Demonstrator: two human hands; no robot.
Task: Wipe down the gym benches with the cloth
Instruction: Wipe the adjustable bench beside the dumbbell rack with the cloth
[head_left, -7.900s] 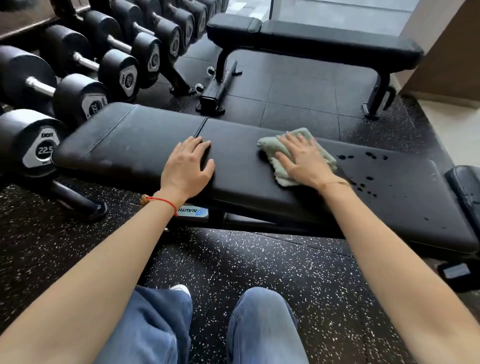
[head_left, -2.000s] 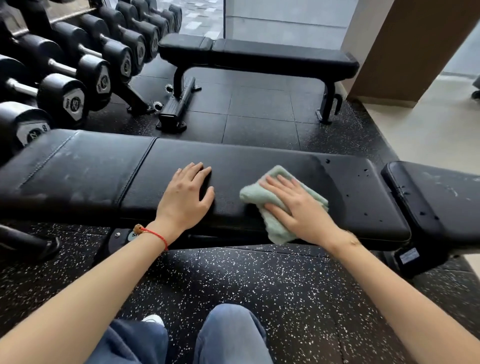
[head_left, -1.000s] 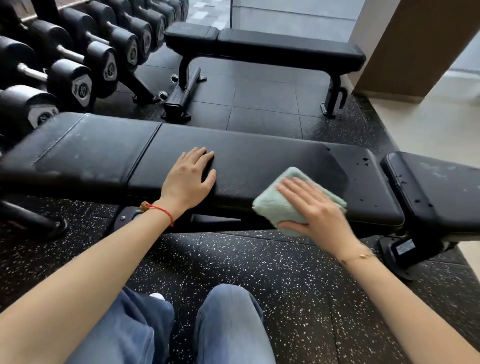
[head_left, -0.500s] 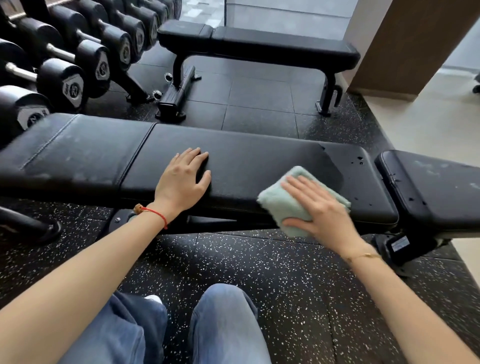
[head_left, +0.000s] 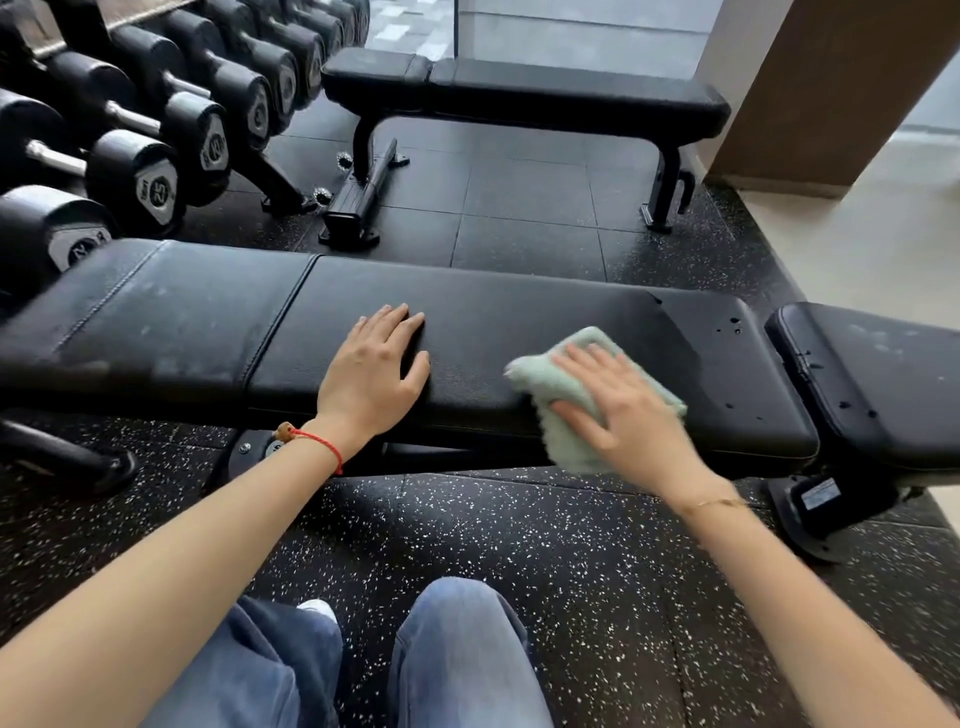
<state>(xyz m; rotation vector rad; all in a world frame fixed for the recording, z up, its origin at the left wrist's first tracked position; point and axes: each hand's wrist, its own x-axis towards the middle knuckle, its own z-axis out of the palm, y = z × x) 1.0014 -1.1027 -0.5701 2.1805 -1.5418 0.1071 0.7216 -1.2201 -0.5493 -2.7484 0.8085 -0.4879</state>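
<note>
Right hand (head_left: 631, 415) lies flat, fingers straight and spread, pressing the green cloth (head_left: 576, 395) onto the near bench (head_left: 493, 332) pad at its front edge; part of the cloth hangs over that edge. Left hand (head_left: 371, 376) rests palm-down on the same pad, fingers relaxed, grasping nothing. A few droplets (head_left: 735, 327) sit on the pad's right end.

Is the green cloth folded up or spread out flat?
Folded up. The cloth looks thick and bunched under the right hand, draping over the bench edge.
</note>
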